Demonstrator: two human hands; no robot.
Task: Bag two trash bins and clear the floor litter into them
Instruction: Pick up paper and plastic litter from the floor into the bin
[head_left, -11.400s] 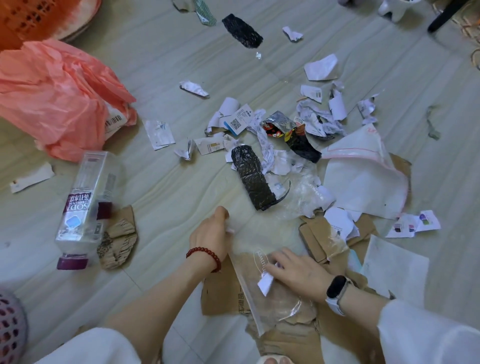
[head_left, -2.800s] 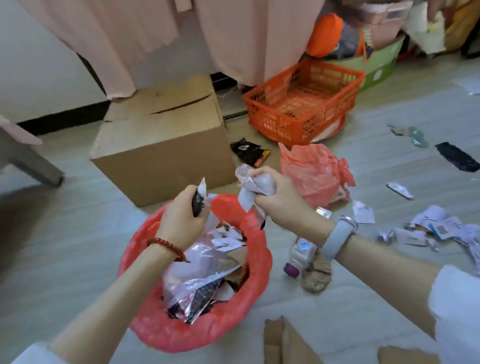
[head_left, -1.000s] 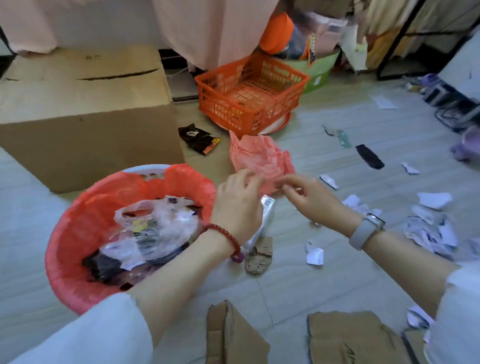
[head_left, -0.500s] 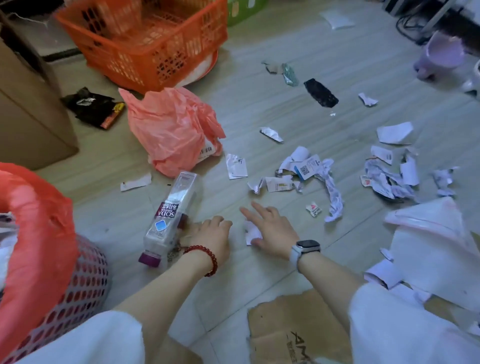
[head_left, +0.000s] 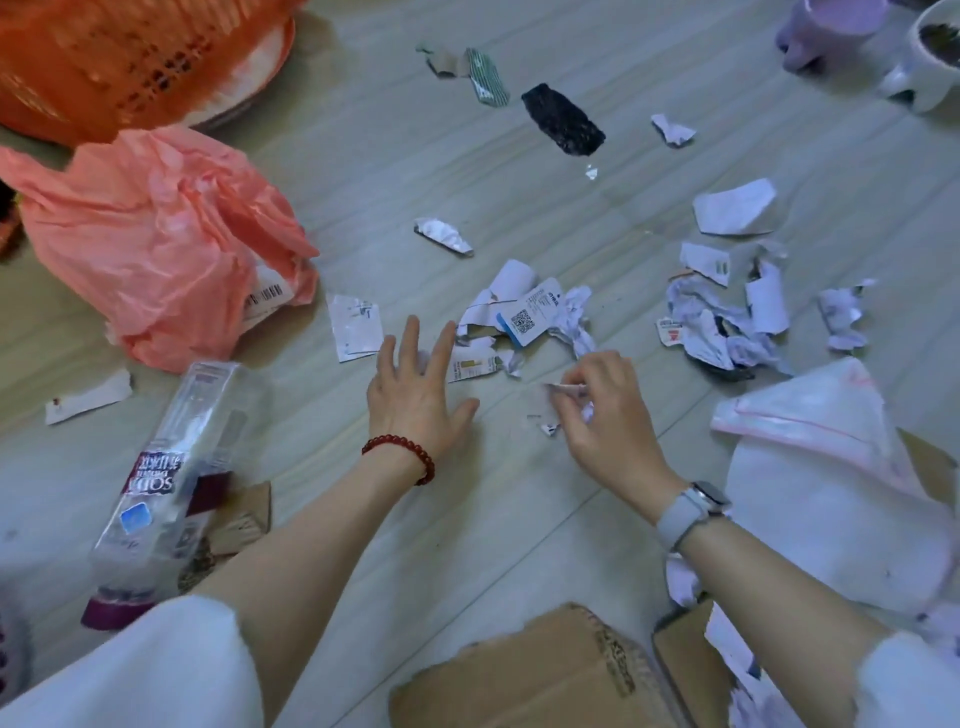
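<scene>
Torn white paper scraps (head_left: 524, 312) lie scattered over the grey floor, with a second cluster (head_left: 727, 317) to the right. My left hand (head_left: 415, 395), with a red bead bracelet, hovers open with fingers spread just below the middle scraps. My right hand (head_left: 602, 415), with a grey watch at the wrist, pinches small paper scraps off the floor. A crumpled pink plastic bag (head_left: 156, 239) lies at the left. A clear soda bottle (head_left: 176, 478) lies beside my left arm. The lined bin shows only as a sliver (head_left: 8, 649) at the lower left edge.
An orange basket (head_left: 104, 57) stands at the top left. A black wrapper (head_left: 563, 119) and a green-striped scrap (head_left: 488, 78) lie farther out. A large white and pink bag (head_left: 831, 493) lies on the right. Cardboard pieces (head_left: 540, 670) lie near my knees. A purple object (head_left: 826, 26) sits at the top right.
Both hands have moved forward from beside the bottle toward the middle scraps. My right hand has lifted off the floor and closed on small scraps. The lined bin slid almost out of view.
</scene>
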